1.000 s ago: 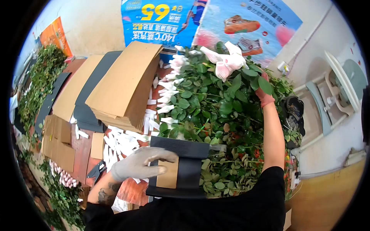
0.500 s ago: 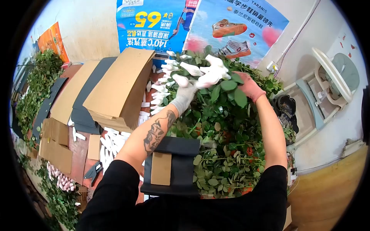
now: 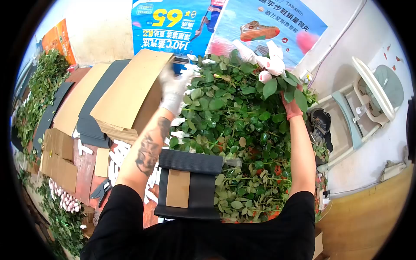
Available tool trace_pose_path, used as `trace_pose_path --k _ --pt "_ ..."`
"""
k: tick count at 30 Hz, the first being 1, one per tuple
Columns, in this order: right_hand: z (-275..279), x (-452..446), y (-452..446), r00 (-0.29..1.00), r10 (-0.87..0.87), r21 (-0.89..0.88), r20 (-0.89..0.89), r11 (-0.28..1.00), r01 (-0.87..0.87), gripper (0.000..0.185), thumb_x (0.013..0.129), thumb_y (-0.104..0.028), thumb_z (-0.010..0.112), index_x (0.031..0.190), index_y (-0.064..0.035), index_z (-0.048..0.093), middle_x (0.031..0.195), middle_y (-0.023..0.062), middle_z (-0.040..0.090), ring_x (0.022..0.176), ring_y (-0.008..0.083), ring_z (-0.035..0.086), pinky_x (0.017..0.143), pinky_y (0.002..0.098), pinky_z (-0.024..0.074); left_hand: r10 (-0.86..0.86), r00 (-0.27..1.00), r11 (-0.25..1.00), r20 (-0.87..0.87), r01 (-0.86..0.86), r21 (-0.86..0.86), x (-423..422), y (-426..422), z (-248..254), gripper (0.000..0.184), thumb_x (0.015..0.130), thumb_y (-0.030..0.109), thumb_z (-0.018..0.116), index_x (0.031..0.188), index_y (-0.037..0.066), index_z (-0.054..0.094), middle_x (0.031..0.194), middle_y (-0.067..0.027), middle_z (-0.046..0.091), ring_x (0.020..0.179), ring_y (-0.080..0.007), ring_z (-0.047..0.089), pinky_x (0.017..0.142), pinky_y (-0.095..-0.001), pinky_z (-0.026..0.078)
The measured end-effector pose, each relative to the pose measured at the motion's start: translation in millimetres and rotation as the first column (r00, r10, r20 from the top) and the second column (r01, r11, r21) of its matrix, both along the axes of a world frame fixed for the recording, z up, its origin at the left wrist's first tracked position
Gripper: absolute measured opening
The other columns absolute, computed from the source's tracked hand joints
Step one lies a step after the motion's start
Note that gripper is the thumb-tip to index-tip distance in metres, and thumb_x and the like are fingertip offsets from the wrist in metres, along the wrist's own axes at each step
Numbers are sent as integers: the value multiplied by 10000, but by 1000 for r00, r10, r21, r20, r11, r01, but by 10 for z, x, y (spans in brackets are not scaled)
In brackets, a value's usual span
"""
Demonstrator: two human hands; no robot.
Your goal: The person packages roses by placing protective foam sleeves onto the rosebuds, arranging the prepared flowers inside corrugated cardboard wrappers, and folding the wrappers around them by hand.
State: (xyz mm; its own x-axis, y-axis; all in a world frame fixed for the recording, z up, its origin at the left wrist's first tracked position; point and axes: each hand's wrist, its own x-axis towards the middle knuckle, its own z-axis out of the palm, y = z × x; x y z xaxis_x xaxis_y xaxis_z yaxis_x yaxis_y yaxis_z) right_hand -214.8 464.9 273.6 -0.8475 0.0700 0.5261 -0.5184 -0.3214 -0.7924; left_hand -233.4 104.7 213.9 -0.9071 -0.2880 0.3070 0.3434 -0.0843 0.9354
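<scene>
My right hand (image 3: pixel 292 104), in a pink glove, is closed round the leafy stems of a bunch of roses (image 3: pixel 274 65) at the back right. White net sleeves cover their heads, and one pinkish bud shows. My left hand (image 3: pixel 174 89), in a whitish glove, is beside the cardboard stack and the row of white-sleeved heads at the pile's left edge. Its fingers are blurred but look apart, and I see nothing held in them. Below both hands spreads a thick pile of leafy rose stems (image 3: pixel 242 117).
Left of the pile stand stacked cardboard sheets (image 3: pixel 130 91) and dark sheets (image 3: pixel 102 95). A black corrugated pad (image 3: pixel 190 162) carries a small cardboard piece (image 3: pixel 178 188). White sleeves (image 3: pixel 115 160) and a black stapler (image 3: pixel 101 190) lie at left. A high chair (image 3: pixel 359 104) stands right.
My left hand has let go of the bunch and moved left toward the cardboard stack. My right hand has carried the roses to the right and tilted them upright.
</scene>
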Motion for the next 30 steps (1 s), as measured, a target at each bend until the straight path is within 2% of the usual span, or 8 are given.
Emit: trace_pose_path --k 4,11,19,22,23,25,28,30 --pt "-175 -9 4 1000 4 136 2 991 -5 345 932 -238 508 1179 2 532 1134 93 575 1038 211 576 899 362 494 -547 805 788 -231 402 -466 142 642 192 629 806 113 623 1379 89 362 1301 -209 456 1137 -256 514 944 -345 445" --pt "-309 284 356 998 51 199 35 978 -57 516 929 -385 502 1302 -36 433 1275 114 502 1115 259 533 962 396 444 -727 612 627 -312 777 62 215 1314 467 388 926 259 562 1225 14 523 1119 -39 593 1005 -111 545 888 -287 434" --pt "-78 660 621 995 -71 75 72 995 66 508 887 -244 560 1322 -30 408 1273 127 505 1186 272 471 1031 381 345 -565 824 578 38 362 731 -116 803 189 286 893 340 536 1095 138 532 1070 11 582 1035 -219 511 983 -500 353" --pt "-193 552 722 940 -337 232 -57 911 341 517 870 -201 578 1325 -29 402 1269 131 507 1205 273 452 1051 376 315 -503 816 724 285 219 654 -814 463 -647 316 876 338 555 1099 116 522 1070 19 583 1041 -222 513 943 -496 395" --pt "-268 486 748 865 -466 364 -183 785 500 521 864 -187 584 1325 -29 400 1268 133 508 1211 274 446 1058 374 304 -39 890 933 455 -131 335 -868 437 -763 420 825 264 619 1175 75 482 1132 -63 545 1092 -248 494 960 -449 394" --pt "-345 386 735 546 -554 529 -628 210 822 531 853 -158 596 1327 -28 396 1266 136 510 1224 275 434 1071 370 284 558 822 767 -108 -562 -310 -492 469 -450 653 739 126 692 1318 47 402 1260 -201 439 1166 -307 460 1006 -424 372" --pt "-252 432 436 280 -307 350 -909 -202 915 519 842 -100 598 1313 -28 392 1222 134 531 1149 269 499 1017 360 363 -60 894 740 -443 -258 -622 244 823 102 651 736 124 689 1314 34 403 1275 -196 438 1129 -302 487 971 -380 416" --pt "-227 522 152 647 -460 470 -608 448 760 497 840 -64 598 1293 -22 399 1164 111 555 1043 232 555 923 341 439 -522 822 763 -227 331 -556 476 1139 144 619 760 152 665 1307 19 406 1234 -168 485 1074 -236 522 931 -345 432"
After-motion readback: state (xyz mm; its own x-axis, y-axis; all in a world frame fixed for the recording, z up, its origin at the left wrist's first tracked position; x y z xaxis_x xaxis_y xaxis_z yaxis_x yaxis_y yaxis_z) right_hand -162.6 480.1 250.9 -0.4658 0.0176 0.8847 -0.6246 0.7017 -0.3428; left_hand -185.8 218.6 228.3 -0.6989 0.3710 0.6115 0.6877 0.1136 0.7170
